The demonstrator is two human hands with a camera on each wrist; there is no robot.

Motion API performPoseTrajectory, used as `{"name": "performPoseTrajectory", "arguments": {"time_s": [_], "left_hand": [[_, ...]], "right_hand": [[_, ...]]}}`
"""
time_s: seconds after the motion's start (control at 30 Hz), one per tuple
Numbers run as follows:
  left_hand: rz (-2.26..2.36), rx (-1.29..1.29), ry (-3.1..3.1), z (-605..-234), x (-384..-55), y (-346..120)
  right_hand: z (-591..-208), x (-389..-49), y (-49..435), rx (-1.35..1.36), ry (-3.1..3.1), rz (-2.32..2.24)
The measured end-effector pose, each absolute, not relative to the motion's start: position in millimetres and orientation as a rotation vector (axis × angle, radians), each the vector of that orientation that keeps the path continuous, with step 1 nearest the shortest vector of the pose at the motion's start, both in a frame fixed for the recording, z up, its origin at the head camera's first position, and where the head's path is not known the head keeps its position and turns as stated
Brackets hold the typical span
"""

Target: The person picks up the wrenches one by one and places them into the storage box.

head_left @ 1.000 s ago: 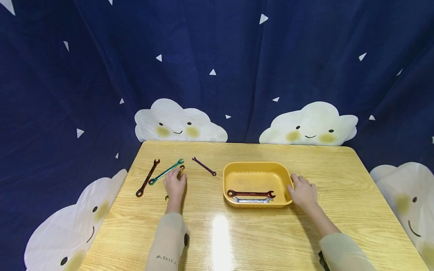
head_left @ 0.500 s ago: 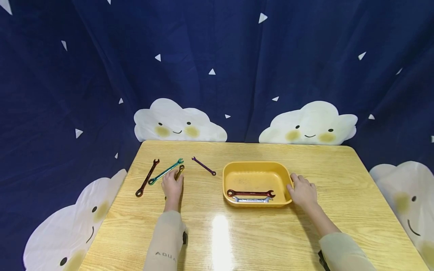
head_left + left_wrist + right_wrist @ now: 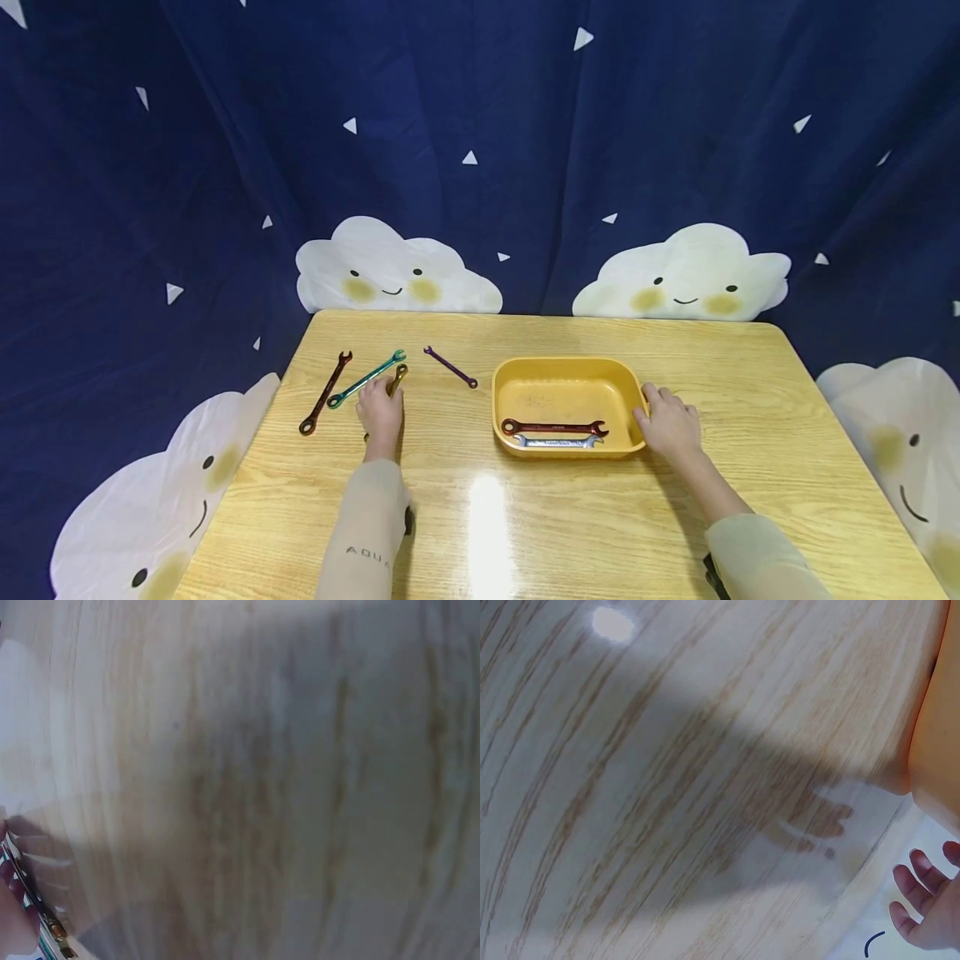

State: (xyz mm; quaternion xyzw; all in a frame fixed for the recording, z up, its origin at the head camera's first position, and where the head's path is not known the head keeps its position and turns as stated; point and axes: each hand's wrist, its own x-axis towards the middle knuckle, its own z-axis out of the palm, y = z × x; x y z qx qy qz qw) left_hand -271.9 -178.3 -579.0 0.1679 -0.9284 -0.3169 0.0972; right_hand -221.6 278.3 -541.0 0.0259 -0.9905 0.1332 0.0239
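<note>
In the head view my left hand (image 3: 380, 414) grips a gold combination wrench (image 3: 398, 377) by its middle, which the hand covers. Beside it on the table lie a teal wrench (image 3: 367, 379) and a dark red wrench (image 3: 327, 392); a thin purple wrench (image 3: 451, 367) is farther right. My right hand (image 3: 672, 422) holds the right rim of a yellow plastic tub (image 3: 568, 364), thumb over the edge and the other fingers outside. A red wrench (image 3: 555, 428) and a silver open-ended wrench (image 3: 557, 442) lie along the tub's near side.
The wooden table (image 3: 600, 525) has its far edge against a dark blue curtain (image 3: 525, 167) with smiling clouds. A bright light reflection (image 3: 489, 533) crosses the tabletop near the front, between the two sleeves.
My left hand has shifted slightly left and nearer, and more of the gold wrench's far end shows past its fingers. The right hand and the tub have stayed in place.
</note>
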Motion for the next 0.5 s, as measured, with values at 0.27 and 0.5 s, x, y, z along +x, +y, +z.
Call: {"name": "performPoseTrajectory", "arguments": {"time_s": [0.27,0.5], "left_hand": [[-0.933,0.533,-2.722,-576.6,-271.7,-174.7],[-0.944,0.612,-2.686,-576.1,-272.3,-169.2]], "right_hand": [[-540.5,-221.9,278.2,0.081,-3.064,0.417],[-540.9,-221.8,278.6,0.082,-3.067,0.415]]}}
